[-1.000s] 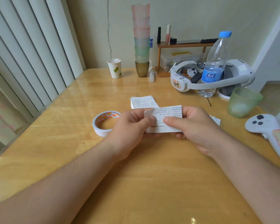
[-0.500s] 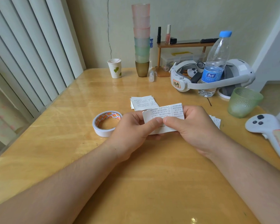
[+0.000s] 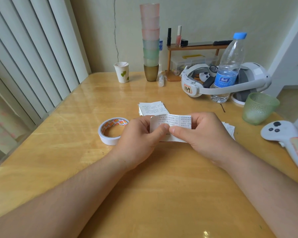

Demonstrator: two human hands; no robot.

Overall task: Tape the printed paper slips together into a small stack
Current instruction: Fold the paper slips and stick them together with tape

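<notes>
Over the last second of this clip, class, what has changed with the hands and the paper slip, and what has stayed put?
The two thumbs have closed together at the middle of the printed slip, where a gap lay between them before. The left hand and right hand keep pinching it just above the table. The tape roll, the slips behind and the slips at the right have not moved.

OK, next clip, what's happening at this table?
A person is holding a printed paper slip just above the wooden table with both hands. The left hand and the right hand pinch it, thumbs meeting near its middle. A roll of tape lies flat beside the left hand, untouched. More printed slips lie on the table just beyond the hands, and a few more show past the right hand.
</notes>
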